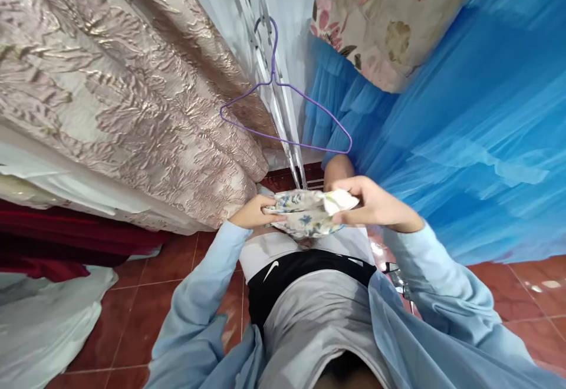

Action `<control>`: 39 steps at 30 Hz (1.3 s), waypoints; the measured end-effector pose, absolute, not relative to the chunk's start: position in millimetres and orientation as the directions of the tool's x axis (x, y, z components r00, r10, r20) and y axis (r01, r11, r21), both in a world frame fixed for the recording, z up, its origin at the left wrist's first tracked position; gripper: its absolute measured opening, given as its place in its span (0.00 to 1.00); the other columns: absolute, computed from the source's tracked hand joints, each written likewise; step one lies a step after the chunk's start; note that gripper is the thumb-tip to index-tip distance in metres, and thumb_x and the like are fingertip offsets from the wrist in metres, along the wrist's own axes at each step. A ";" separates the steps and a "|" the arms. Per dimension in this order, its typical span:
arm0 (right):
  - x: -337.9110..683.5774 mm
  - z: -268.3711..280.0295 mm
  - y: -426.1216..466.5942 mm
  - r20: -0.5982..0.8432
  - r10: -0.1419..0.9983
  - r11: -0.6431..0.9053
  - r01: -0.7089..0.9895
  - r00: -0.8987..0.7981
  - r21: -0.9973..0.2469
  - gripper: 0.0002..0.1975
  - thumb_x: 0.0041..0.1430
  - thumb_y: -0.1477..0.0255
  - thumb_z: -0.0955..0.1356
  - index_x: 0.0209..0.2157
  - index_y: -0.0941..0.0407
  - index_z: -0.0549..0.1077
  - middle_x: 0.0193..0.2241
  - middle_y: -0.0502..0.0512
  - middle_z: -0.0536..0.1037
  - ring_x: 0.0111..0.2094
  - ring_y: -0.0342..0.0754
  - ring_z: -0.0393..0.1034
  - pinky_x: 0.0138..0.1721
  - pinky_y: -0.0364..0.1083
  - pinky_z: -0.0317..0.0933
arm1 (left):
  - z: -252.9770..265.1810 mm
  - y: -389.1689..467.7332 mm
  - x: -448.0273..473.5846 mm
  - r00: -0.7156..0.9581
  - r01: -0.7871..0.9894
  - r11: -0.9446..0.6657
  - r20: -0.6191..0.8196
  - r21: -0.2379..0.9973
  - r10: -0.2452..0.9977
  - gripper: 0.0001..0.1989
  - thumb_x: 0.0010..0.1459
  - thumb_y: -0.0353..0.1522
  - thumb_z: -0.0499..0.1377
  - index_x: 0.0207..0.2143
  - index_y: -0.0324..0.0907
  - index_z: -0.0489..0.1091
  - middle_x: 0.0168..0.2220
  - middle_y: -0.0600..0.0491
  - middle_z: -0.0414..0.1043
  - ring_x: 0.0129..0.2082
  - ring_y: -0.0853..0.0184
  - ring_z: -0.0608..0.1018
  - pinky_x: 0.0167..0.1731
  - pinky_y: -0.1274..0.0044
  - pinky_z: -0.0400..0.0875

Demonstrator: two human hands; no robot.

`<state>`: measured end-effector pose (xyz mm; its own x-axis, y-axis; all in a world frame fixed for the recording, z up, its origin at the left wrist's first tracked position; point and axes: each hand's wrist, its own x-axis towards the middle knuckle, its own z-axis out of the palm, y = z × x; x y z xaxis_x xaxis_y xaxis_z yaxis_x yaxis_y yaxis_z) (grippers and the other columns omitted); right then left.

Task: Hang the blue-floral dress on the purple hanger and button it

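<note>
Cloth (305,223), flowered and bunched, held between left hand (250,213) and right hand (377,203); gripped narrowly by the left fingers at one end, by the right fingers at the other, against a white piece (339,201); apparently at a straightening or folding step, cannot tell which; calling next, most likely, for an even grip; beyond the fingers, a purple hanger (273,75).
</note>
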<state>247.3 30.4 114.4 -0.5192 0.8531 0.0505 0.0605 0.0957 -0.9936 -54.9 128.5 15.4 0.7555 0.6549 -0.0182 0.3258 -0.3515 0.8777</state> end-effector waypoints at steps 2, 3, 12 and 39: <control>265.1 124.8 34.3 0.118 0.910 0.188 0.142 -0.397 -0.972 0.14 0.49 0.71 0.77 0.26 0.56 0.68 0.22 0.45 0.65 0.23 0.40 0.55 0.23 0.41 0.48 | 12.9 135.3 -57.1 0.750 0.362 -0.401 -0.007 0.842 0.662 0.22 0.51 0.50 0.68 0.24 0.39 0.75 0.26 0.52 0.73 0.30 0.62 0.75 0.34 0.73 0.69; 272.1 128.6 39.0 0.155 0.927 0.224 0.174 -0.341 -0.959 0.13 0.49 0.71 0.76 0.26 0.56 0.68 0.23 0.46 0.66 0.24 0.40 0.56 0.24 0.42 0.48 | 11.8 137.9 -58.7 0.738 0.364 -0.415 0.014 0.834 0.675 0.22 0.52 0.50 0.67 0.27 0.39 0.77 0.28 0.51 0.74 0.31 0.60 0.75 0.36 0.72 0.69; 293.0 142.7 125.5 0.434 0.891 0.454 0.275 -0.132 -0.848 0.21 0.46 0.64 0.78 0.21 0.53 0.62 0.31 0.53 0.70 0.33 0.47 0.63 0.32 0.45 0.59 | 34.7 134.1 -69.8 0.612 0.369 -0.479 0.180 0.796 0.770 0.22 0.62 0.51 0.59 0.36 0.41 0.78 0.36 0.47 0.77 0.39 0.56 0.76 0.43 0.70 0.68; 267.2 142.0 213.6 0.317 0.939 0.331 0.100 -0.137 -0.938 0.09 0.53 0.64 0.76 0.30 0.55 0.79 0.25 0.53 0.79 0.30 0.51 0.75 0.31 0.49 0.69 | 68.6 316.0 -96.5 0.067 0.727 -0.284 0.347 0.625 0.935 0.21 0.48 0.27 0.63 0.47 0.40 0.69 0.39 0.48 0.75 0.44 0.56 0.73 0.52 0.64 0.62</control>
<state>267.2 213.6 142.0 -0.1368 0.9386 0.3168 0.1002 0.3312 -0.9382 -96.5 316.0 68.6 0.0666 0.9353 0.3474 0.7271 -0.2839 0.6251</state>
